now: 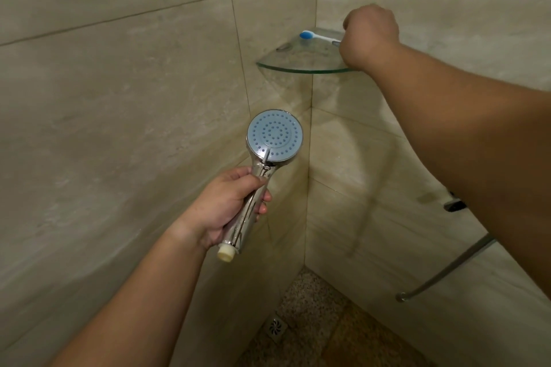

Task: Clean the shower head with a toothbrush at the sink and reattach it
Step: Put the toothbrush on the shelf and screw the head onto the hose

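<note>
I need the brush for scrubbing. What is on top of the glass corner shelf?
A toothbrush lies on the glass shelf, blue head toward the corner. The right hand covers its handle end, so the grip there is hidden.

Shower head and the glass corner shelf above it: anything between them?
Nothing; in the head view only bare tiled wall and the corner grout line lie between the shower head and the glass corner shelf.

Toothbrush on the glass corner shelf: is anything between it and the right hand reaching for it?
Nothing visible does. The right hand is already at the handle end of the toothbrush, which lies on the glass shelf. The left hand holds the detached shower head well below, clear of the reach.
</note>
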A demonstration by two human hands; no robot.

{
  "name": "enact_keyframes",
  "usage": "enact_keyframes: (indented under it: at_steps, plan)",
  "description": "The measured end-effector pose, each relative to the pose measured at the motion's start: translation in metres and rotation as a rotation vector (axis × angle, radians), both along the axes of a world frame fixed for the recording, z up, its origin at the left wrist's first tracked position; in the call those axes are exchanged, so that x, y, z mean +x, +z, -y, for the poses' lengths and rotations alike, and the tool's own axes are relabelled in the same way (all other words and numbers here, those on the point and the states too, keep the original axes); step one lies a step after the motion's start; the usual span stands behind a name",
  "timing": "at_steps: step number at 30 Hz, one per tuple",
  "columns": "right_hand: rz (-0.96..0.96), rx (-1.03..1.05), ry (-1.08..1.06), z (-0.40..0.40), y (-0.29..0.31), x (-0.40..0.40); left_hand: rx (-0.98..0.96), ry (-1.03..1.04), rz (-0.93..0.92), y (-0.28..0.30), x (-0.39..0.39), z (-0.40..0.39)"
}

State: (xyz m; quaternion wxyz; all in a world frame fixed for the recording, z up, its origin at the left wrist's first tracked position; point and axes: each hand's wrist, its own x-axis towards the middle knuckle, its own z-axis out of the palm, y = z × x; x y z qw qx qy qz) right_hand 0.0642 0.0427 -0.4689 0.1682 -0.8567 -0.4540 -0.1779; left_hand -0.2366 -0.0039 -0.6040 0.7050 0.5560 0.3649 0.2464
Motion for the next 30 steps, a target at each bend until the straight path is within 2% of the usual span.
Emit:
enact_keyframes:
  at_steps: [5, 9, 14, 19, 25, 27, 30]
  plan:
    - [0.066, 0.260, 0.137, 0.061, -0.020, -0.031, 0.002, -0.043, -0.019, -0.009, 0.010, -0.002]
    - [0.065, 0.236, 0.184, 0.107, -0.082, -0.042, -0.018, -0.035, -0.028, -0.019, 0.024, 0.001]
    - [-0.063, -0.138, 0.156, 0.159, -0.191, -0.039, -0.019, -0.019, -0.047, -0.035, 0.039, 0.015]
    - [-0.161, -0.641, 0.093, 0.205, -0.254, -0.035, -0.042, -0.034, -0.068, -0.047, 0.049, 0.031]
    - [0.042, -1.187, 0.062, 0.243, -0.301, -0.025, -0.088, 0.030, -0.044, -0.051, 0.061, 0.058]
    - [0.099, -1.288, 0.070, 0.251, -0.317, -0.017, -0.095, 0.060, -0.047, -0.051, 0.064, 0.066]
    - [0.148, -1.327, 0.120, 0.263, -0.333, -0.011, -0.109, 0.124, -0.038, -0.052, 0.068, 0.082]
